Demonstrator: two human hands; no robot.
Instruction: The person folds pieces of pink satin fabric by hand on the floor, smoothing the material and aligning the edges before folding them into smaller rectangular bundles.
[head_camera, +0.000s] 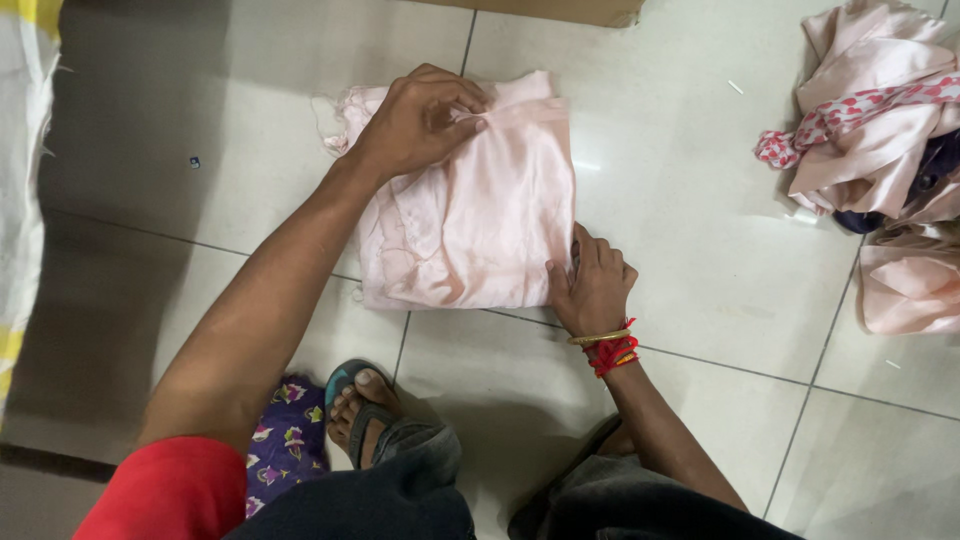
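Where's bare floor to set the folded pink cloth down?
Bare tile lies between the folded pink cloth and the heap of pink garments, and left of the left hand. Crowded: at the heap, and near the sandalled foot.

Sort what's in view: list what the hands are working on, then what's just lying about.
In hand:
- folded pink cloth on the tiled floor
- left hand pinching its top edge
- right hand pressing its lower right corner

Lying about:
- heap of pink clothes
- cardboard edge
- white sack
- purple flowered cloth

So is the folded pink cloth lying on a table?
No, the folded pale pink satin cloth lies flat on the glossy white tiled floor.
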